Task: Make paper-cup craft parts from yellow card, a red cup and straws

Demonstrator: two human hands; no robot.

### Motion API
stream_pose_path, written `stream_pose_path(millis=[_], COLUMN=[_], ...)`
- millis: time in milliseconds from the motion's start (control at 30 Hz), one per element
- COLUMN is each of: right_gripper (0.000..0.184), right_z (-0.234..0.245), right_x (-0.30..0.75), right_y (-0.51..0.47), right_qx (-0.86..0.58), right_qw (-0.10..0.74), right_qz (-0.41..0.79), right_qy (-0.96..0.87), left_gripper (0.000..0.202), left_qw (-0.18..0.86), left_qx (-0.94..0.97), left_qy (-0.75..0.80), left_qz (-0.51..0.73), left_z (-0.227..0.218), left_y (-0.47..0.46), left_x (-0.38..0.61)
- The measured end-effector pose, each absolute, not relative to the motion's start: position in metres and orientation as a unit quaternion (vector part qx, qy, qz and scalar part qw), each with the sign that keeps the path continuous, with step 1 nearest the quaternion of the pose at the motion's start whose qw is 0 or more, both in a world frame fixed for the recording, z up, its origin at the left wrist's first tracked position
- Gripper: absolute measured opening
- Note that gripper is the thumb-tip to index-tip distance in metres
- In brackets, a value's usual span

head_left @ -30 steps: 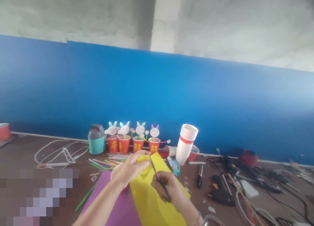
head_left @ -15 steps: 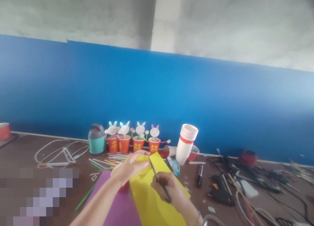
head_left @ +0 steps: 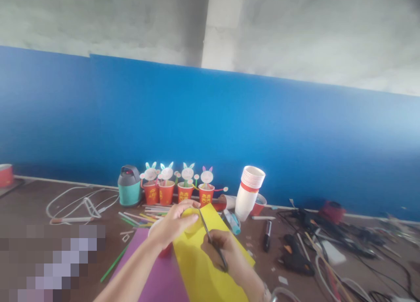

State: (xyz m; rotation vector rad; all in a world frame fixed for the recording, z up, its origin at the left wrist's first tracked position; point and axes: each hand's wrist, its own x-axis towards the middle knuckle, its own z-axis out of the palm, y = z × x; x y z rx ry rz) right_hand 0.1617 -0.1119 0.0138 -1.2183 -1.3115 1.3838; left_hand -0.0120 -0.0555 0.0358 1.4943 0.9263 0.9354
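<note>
My left hand [head_left: 173, 225] presses a red paper cup [head_left: 164, 248] upside down onto a yellow sheet of paper [head_left: 203, 267], fingers curled over the cup's base. My right hand [head_left: 221, 247] is closed round a dark pencil [head_left: 210, 238] whose tip touches the yellow sheet beside the cup. A purple sheet [head_left: 157, 280] lies under the yellow one, to its left.
Along the blue wall stand several red cups with paper bunnies [head_left: 179, 186], a teal container [head_left: 129, 186] and a stack of paper cups [head_left: 249, 192]. Coloured straws [head_left: 144, 214], a black marker [head_left: 267, 234], a glue gun [head_left: 295, 256] and tangled cables [head_left: 344, 245] lie on the brown table.
The pencil tip has edged slightly leftward along the cup's edge; both hands otherwise stay in place.
</note>
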Motion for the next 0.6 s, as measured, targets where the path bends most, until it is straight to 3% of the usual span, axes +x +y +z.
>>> stream_pose_path(millis=[600], right_gripper=[0.028], right_z=[0.0146], right_x=[0.1648], right_y=[-0.1130], right_qx=[-0.448], right_qw=[0.414], right_qz=[0.600], right_qy=[-0.518], left_gripper=[0.036], left_qw=[0.571], left_qx=[0.640], left_qy=[0.356], left_qz=[0.371], left_z=[0.0431], left_y=[-0.0558], left_x=[-0.0162])
